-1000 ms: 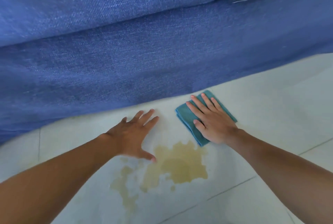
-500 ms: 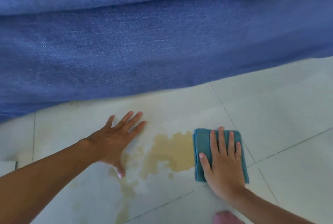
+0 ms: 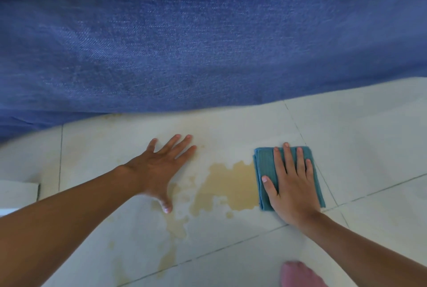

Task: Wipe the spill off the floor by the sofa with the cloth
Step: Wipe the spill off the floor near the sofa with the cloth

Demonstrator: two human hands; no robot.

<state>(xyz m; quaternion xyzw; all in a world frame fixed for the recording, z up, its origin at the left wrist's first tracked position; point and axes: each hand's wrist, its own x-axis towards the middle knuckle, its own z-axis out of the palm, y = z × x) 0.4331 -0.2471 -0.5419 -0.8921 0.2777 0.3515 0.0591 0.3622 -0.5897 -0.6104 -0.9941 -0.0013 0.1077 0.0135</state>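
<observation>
Folded teal cloth [image 3: 263,171] flat under the right hand [image 3: 292,185], fingers [image 3: 288,159] spread, pressing, at the spill [image 3: 231,185] edge.

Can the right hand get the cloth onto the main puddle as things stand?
Probably yes. The right hand presses flat on the cloth, whose left edge already meets the spill. Only bare tile and liquid lie leftward; the left hand rests beyond the puddle's far side.

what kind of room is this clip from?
Most likely a home living room. A blue fabric sofa fills the top of the view, pale floor tiles run up to its base, and a tan spill lies on them beside a folded teal cloth.
</observation>
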